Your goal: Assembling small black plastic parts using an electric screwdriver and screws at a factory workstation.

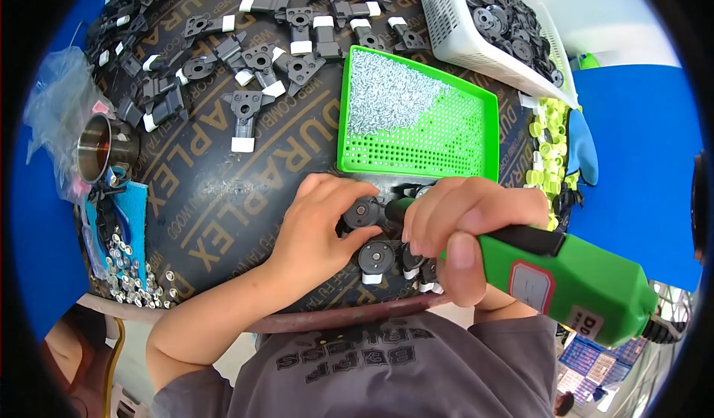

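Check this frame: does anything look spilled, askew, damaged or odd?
Small round silvery pieces lie scattered over and around the light-blue textured mat at left, possibly spilled: they're loose, while the silvery metal screws sit contained in the green perforated plastic tray. No damage is evident.

Your left hand [321, 221] pinches a black round housing [361, 213] between thumb and fingers. Your right hand [472, 213] grips a green electric screwdriver [580, 277], nose by the housing; bit contact unclear. Green perforated tray [465, 144] of silver screws [390, 87] just beyond. White basket [442, 35] of black discs [494, 20] upper right, steel cup [125, 149] left, black white-tipped brackets [245, 113] scattered upper left.
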Demonstrator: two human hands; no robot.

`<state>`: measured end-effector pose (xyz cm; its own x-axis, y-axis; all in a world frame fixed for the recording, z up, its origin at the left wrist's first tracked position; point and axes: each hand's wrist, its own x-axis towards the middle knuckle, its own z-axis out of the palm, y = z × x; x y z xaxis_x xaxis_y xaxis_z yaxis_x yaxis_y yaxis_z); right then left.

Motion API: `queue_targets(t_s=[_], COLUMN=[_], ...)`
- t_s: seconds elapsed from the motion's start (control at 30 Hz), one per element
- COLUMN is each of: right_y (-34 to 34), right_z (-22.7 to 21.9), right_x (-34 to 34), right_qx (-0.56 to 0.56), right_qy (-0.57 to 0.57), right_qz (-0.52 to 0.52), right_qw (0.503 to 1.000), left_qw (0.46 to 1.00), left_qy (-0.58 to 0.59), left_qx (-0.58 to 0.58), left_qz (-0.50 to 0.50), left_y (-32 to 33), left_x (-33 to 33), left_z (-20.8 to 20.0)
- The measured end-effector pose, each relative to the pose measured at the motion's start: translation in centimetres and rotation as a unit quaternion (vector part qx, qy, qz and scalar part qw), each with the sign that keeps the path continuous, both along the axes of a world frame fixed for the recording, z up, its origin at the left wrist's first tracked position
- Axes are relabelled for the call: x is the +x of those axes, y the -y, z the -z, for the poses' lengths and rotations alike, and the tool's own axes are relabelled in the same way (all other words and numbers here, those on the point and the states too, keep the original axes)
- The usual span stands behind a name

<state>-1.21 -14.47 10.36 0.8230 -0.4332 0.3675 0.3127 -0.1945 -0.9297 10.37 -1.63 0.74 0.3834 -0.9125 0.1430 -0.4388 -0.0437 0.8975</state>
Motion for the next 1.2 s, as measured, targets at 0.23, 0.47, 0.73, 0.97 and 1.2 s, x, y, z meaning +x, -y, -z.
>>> queue_targets(t_s=[0.23,0.47,0.73,0.97,1.2], right_y=[0.4,2.5,2.7,2.7,2.7], right_z=[-0.6,1.4,1.9,2.0,2.1], right_x=[-1.5,0.6,0.7,0.7,0.5], right_qx=[-0.071,-0.067,-0.082,-0.081,-0.087], right_qy=[0.093,-0.003,-0.02,-0.003,0.011], right_qz=[0.004,0.1,0.09,0.099,0.082], right_qw=[0.993,0.993,0.992,0.992,0.993], left_qw=[1.0,0.999,0.999,1.0,0.999], left_qy=[-0.009,0.027,0.03,0.0,0.008], left_qx=[0.002,-0.02,-0.026,-0.015,-0.027], left_qz=[0.0,0.021,0.033,0.024,0.024], left_y=[0.0,-0.2,-0.3,-0.5,-0.5], left_x=[-0.2,0.0,0.1,0.1,0.1], left_z=[0.0,0.5,0.5,0.6,0.6])
